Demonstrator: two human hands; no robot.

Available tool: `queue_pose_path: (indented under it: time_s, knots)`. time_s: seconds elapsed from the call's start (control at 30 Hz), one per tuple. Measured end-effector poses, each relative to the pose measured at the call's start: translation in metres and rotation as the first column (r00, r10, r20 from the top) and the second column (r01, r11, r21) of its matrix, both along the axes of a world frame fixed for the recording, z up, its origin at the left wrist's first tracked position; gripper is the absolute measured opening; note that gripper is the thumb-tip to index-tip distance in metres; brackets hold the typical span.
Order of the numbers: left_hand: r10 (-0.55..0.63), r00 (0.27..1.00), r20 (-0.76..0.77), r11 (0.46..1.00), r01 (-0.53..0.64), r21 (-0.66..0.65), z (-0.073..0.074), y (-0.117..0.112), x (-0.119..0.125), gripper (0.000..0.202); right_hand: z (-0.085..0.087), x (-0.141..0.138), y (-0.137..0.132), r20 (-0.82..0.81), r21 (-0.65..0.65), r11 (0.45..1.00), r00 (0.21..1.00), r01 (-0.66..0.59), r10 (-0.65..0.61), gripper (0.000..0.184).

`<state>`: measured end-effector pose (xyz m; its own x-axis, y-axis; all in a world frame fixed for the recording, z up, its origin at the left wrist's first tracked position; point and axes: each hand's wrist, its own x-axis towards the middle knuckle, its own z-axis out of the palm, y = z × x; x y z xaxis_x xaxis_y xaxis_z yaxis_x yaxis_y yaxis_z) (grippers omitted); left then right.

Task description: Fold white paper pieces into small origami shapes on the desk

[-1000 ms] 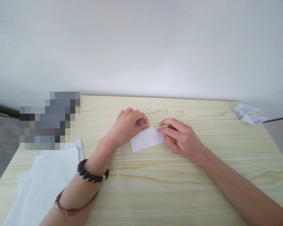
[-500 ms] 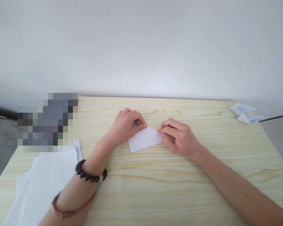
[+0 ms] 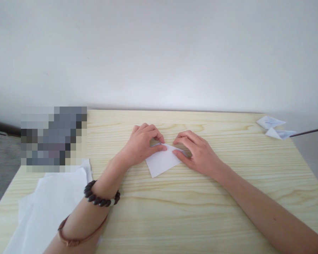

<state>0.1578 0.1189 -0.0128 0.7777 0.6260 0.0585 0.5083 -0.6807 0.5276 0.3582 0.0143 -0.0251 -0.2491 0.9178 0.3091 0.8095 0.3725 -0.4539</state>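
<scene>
A small folded sheet of white paper (image 3: 163, 162) is at the middle of the wooden table, its lower corner pointing toward me. My left hand (image 3: 144, 143) pinches its upper left edge, thumb on the face and fingers curled behind. On the other side, my right hand (image 3: 200, 153) grips the upper right edge, its thumb lying on the paper and its index finger bent over the far edge. Part of the upper edge is covered by both thumbs. A dark beaded bracelet (image 3: 102, 202) and a brown cord bracelet (image 3: 71, 242) circle my left arm.
Loose white sheets (image 3: 50, 204) lie at the left, partly under my left forearm. Behind them is a pixelated dark object (image 3: 58, 135). Two folded paper pieces (image 3: 271, 122) rest at the table's far right corner. A pale wall (image 3: 175, 56) borders the table's (image 3: 159, 218) far edge.
The small flap seen on the paper's face no longer shows; its face now looks plain. My right thumb has moved from the right edge onto the paper, and my left thumb reaches further across it.
</scene>
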Motion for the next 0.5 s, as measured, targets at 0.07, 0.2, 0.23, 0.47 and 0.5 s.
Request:
queue_pose_path:
  time_s: [0.07,0.2,0.23,0.47,0.5]
  knots:
    - [0.004,1.000,0.014,1.000,-0.004,-0.013,0.001,0.000,0.000,0.017,0.000,0.001,0.000,-0.001,0.023,0.999,0.999,-0.036,0.036,0.017]
    - [-0.015,0.996,0.091,0.995,0.024,-0.095,0.006,0.000,0.000,0.015,-0.001,0.002,0.002,-0.023,0.052,0.995,0.996,-0.086,0.088,0.012]
    - [-0.017,0.993,0.114,0.991,0.032,-0.130,0.007,0.000,0.000,0.016,-0.001,0.002,0.002,-0.040,0.052,0.995,0.995,-0.089,0.091,0.012]
    - [-0.061,0.994,0.089,0.975,0.078,-0.207,0.014,-0.007,0.004,0.018,0.001,0.002,0.000,-0.150,0.057,0.992,0.982,-0.111,0.119,0.010]
    - [-0.072,0.994,0.082,0.973,0.088,-0.213,0.014,-0.008,0.005,0.020,0.002,0.002,0.000,-0.163,0.058,0.992,0.979,-0.115,0.123,0.010]
